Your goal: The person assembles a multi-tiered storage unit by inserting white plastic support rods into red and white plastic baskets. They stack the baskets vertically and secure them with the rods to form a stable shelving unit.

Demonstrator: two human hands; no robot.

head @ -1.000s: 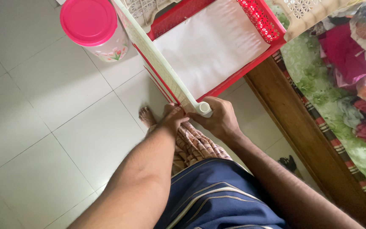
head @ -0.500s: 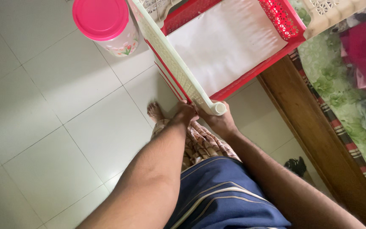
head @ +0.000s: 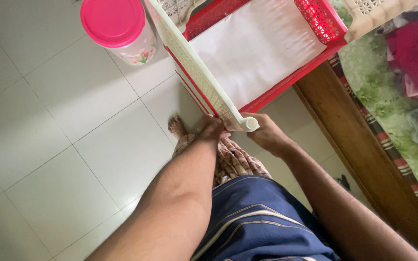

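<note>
A cream lattice plastic panel (head: 197,72) with a round tube corner runs from the top centre down to my hands. My left hand (head: 211,129) grips its lower edge just left of the tube corner. My right hand (head: 266,133) holds the same corner from the right side. Behind the panel lies a red plastic basket tray (head: 315,21) lined with white paper. My bare foot (head: 177,126) stands on the tiles below the panel.
A pink-lidded plastic container (head: 117,29) with a flower print stands on the white tiled floor (head: 59,145) at upper left. A wooden bed frame (head: 364,150) runs along the right, with a green floral sheet and heaped clothes (head: 412,53) on it.
The view has shifted slightly; the panel's corner and both hands sit a little lower and further right in the picture. Both hands keep their hold on the panel.
</note>
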